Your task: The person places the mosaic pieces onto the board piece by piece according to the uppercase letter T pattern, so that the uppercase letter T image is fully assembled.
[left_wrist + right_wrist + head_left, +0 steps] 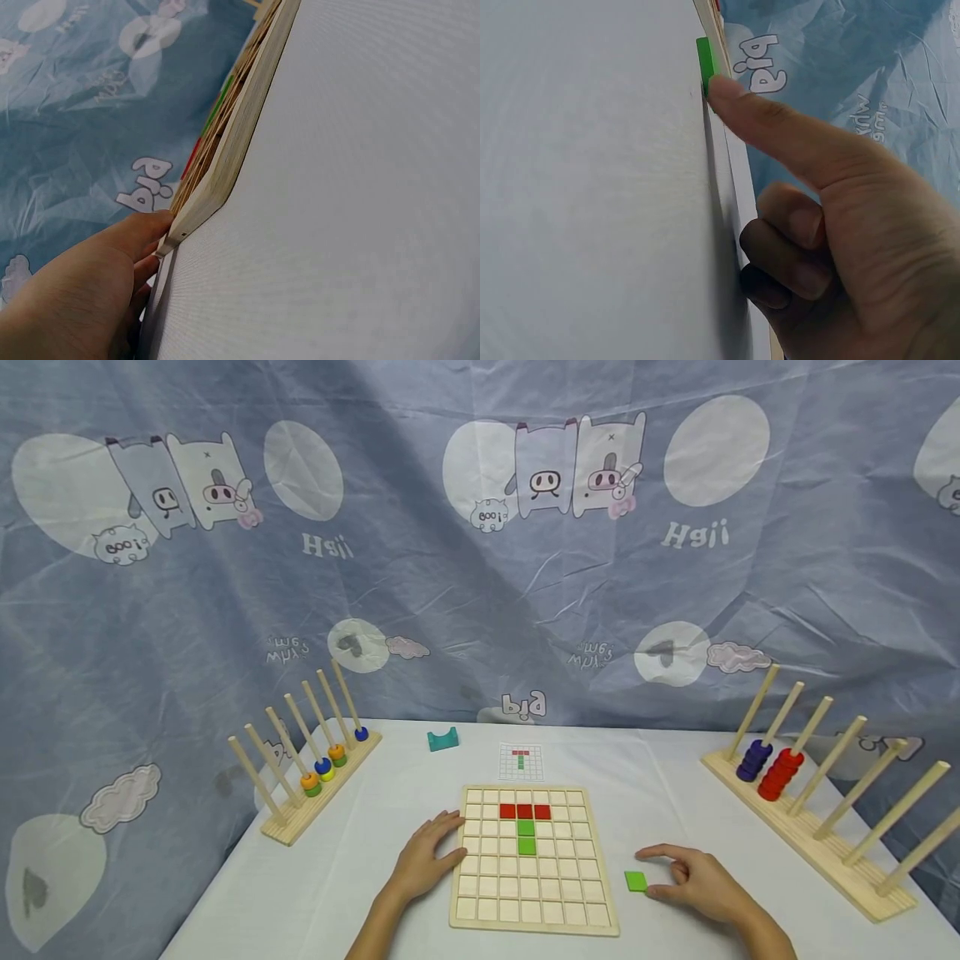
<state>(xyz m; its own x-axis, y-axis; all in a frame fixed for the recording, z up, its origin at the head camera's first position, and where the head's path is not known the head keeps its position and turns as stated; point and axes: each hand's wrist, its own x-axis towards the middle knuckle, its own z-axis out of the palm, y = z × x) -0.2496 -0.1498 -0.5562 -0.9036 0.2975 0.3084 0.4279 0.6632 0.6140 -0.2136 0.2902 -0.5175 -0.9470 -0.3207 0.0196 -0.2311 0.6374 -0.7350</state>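
A wooden grid board (465, 914) lies on the table; red tiles (525, 811) form a short row on it, with green tiles (527, 846) running down from the middle one. Along the board's left edge, my left hand (424, 853) rests with fingers and thumb touching the rim. Beyond the board's right side, a loose green tile (635, 882) lies on the table. My right hand (701, 885) is beside it, thumb tip at the tile's edge and index finger stretched out past it. The other right fingers (787, 259) are curled into the palm.
A printed pattern card (521, 762) lies behind the board, near a teal curved piece (442, 740). Peg racks stand on both sides: the left rack (281, 832) bears colored beads, the right rack (873, 893) purple and red ones. A patterned cloth hangs behind.
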